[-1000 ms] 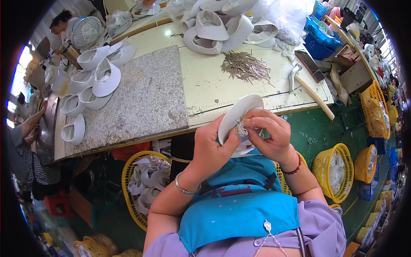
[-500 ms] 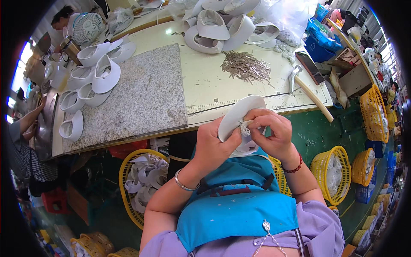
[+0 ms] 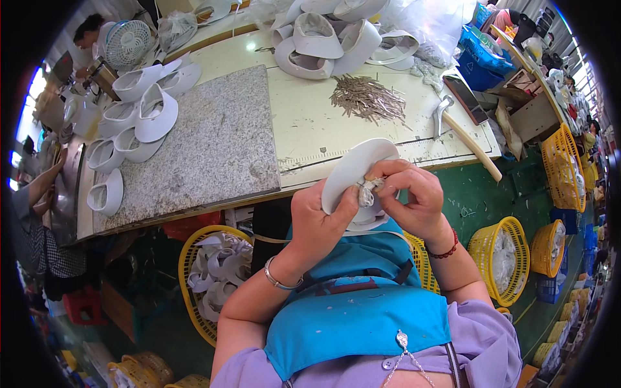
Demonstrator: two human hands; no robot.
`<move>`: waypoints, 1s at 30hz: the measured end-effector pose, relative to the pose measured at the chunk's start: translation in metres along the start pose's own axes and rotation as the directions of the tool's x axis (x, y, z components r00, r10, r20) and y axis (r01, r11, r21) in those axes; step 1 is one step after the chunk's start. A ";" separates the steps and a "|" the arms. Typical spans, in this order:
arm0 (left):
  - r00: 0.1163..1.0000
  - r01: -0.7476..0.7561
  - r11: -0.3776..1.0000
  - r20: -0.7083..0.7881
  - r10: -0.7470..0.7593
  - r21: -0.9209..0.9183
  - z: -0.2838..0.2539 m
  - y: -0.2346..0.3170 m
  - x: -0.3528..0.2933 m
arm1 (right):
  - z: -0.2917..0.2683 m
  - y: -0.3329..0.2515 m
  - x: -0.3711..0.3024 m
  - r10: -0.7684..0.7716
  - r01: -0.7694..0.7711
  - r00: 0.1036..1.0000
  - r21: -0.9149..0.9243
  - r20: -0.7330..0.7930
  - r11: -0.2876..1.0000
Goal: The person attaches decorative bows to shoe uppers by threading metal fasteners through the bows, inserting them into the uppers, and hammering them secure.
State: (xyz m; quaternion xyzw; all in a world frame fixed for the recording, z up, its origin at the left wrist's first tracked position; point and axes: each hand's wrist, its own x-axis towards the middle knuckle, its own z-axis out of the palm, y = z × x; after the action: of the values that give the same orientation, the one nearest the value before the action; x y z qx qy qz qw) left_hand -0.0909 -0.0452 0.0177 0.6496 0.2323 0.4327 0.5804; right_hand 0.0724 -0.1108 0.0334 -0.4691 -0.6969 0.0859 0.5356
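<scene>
In front of my apron, just off the table's near edge, is a white curved piece (image 3: 351, 167) that looks like a shoe upper, tilted up. My left hand (image 3: 315, 218) is closed around its left edge, with the thumb pressing on the inside. My right hand (image 3: 419, 202) is closed too, thumb and fingers pinching a crumpled whitish scrap (image 3: 367, 194) against the piece's inner side. Both thumbs meet at this scrap; whether it is attached to the piece I cannot tell. The lower part of the piece is partly hidden by my fingers.
Similar white pieces stand at the left by a grey stone slab (image 3: 213, 136) and pile up at the back (image 3: 317, 37). Thin brown strips (image 3: 367, 97) and a hammer (image 3: 469, 141) lie on the table (image 3: 301, 129). Yellow baskets (image 3: 183, 271) flank me below. A person works at far left.
The upper has shifted slightly left and tipped, showing more of its broad side. More of the crumpled scrap shows between my thumbs. Both hands keep their hold.
</scene>
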 end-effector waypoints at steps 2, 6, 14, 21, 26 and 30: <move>0.999 -0.014 0.999 0.038 0.013 0.042 -0.001 0.002 0.000 | 0.000 0.000 0.000 0.007 -0.007 1.000 0.028 -0.003 1.000; 0.998 0.011 0.998 0.064 -0.015 0.061 -0.003 0.005 0.002 | 0.000 0.002 -0.001 0.008 -0.007 1.000 0.035 -0.009 0.999; 0.999 0.012 0.996 0.045 -0.016 0.084 -0.001 0.001 0.005 | -0.001 0.003 0.001 0.004 -0.004 1.000 -0.008 0.028 1.000; 0.994 -0.105 0.978 0.011 0.105 0.181 0.002 0.002 0.003 | -0.001 -0.002 -0.003 -0.023 0.021 1.000 -0.145 -0.014 0.989; 0.972 -0.233 0.932 0.074 0.221 0.278 -0.004 0.008 0.004 | 0.001 -0.012 0.003 -0.035 0.021 0.992 -0.108 -0.124 0.994; 0.981 -0.182 0.949 0.108 0.159 0.257 -0.007 0.010 0.002 | -0.003 -0.010 0.002 0.049 -0.058 0.995 -0.100 -0.086 0.993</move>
State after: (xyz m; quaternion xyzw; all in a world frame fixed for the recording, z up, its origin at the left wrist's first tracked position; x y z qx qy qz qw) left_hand -0.0972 -0.0417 0.0275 0.7572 0.2060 0.4178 0.4579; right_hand 0.0690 -0.1156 0.0424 -0.5175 -0.6647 0.0450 0.5369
